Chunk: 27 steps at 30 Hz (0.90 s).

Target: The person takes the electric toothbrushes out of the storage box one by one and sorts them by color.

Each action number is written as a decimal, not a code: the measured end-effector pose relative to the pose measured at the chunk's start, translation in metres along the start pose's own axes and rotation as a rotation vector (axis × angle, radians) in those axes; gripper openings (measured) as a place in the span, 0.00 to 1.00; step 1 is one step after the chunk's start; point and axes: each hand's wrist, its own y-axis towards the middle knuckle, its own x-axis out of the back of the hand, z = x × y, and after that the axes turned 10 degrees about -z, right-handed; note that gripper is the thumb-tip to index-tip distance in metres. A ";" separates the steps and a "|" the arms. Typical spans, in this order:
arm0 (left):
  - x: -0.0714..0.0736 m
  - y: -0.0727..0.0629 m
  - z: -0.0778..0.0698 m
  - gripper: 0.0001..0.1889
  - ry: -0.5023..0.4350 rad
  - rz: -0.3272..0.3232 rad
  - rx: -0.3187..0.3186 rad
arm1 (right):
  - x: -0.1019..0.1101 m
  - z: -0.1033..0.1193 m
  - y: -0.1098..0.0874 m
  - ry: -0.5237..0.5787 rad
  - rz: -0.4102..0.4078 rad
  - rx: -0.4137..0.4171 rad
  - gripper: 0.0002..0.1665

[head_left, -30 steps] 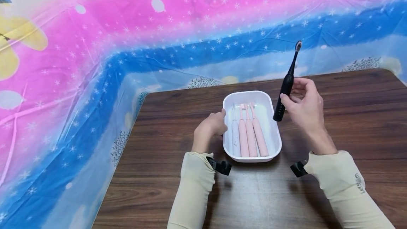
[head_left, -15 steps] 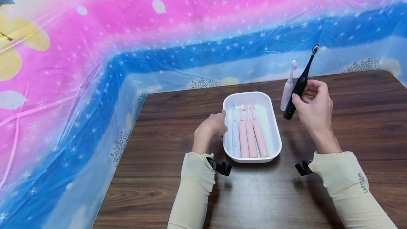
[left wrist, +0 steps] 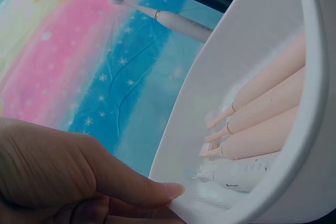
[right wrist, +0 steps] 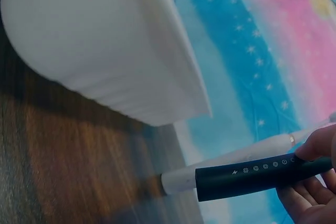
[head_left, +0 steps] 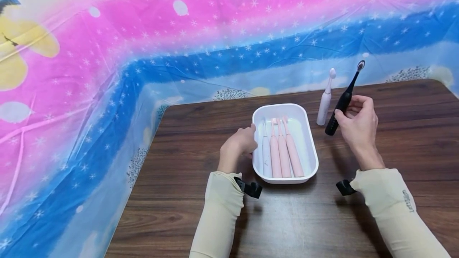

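Note:
My right hand (head_left: 360,126) pinches a black electric toothbrush (head_left: 345,99) by its handle, brush head up and leaning right. Just left of it, a pale electric toothbrush (head_left: 324,108) stands upright on the table. In the right wrist view the black handle (right wrist: 244,177) partly covers the pale one. My left hand (head_left: 239,143) holds the left rim of a white tray (head_left: 303,130), thumb over the edge (left wrist: 165,190). Inside lie a white electric toothbrush (head_left: 267,156) and three pink ones (head_left: 284,156), side by side with heads toward the far end.
The tray stands on a dark wooden table (head_left: 193,142). Behind the table and along its left side hangs a pink and blue patterned cloth (head_left: 215,51). Black wrist mounts (head_left: 252,189) stick out from both sleeves.
My right hand has moved right and slightly down with the black toothbrush, uncovering the pale upright toothbrush beside it. My left hand and the tray stay in place.

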 end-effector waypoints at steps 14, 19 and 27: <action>0.002 0.000 0.000 0.37 0.014 0.007 0.016 | -0.005 -0.017 0.012 -0.049 -0.019 0.002 0.29; 0.001 0.000 0.001 0.37 0.004 0.008 0.005 | -0.007 -0.021 0.016 -0.078 -0.019 0.003 0.29; 0.000 0.000 0.002 0.37 -0.002 0.010 -0.001 | -0.011 -0.029 0.021 -0.101 0.005 -0.015 0.29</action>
